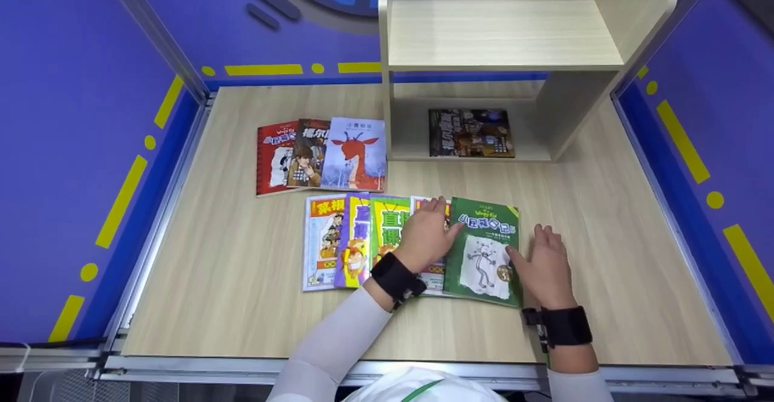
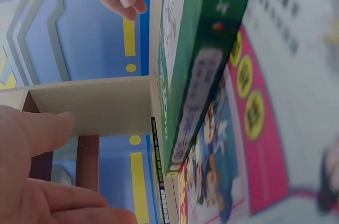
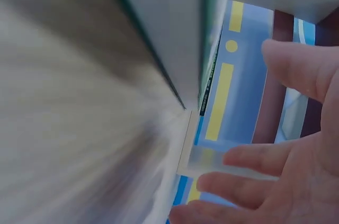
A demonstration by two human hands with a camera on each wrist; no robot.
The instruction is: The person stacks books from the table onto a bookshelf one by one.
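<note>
Purple walls (image 1: 48, 148) flank the surface (image 1: 211, 305). Just right of the head view's centre, the green book (image 1: 487, 257) lies long axis up the frame, between left grip (image 1: 427, 234) and right grip (image 1: 547, 269), neither clearly nearer; both are loosely spread, clasping nothing.

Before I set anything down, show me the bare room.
Free: the table between the left wall and the red book; right of the right hand, toward the right wall; the shelf's upper board. Crowded: the middle, where books overlap, the left hand over them.
</note>
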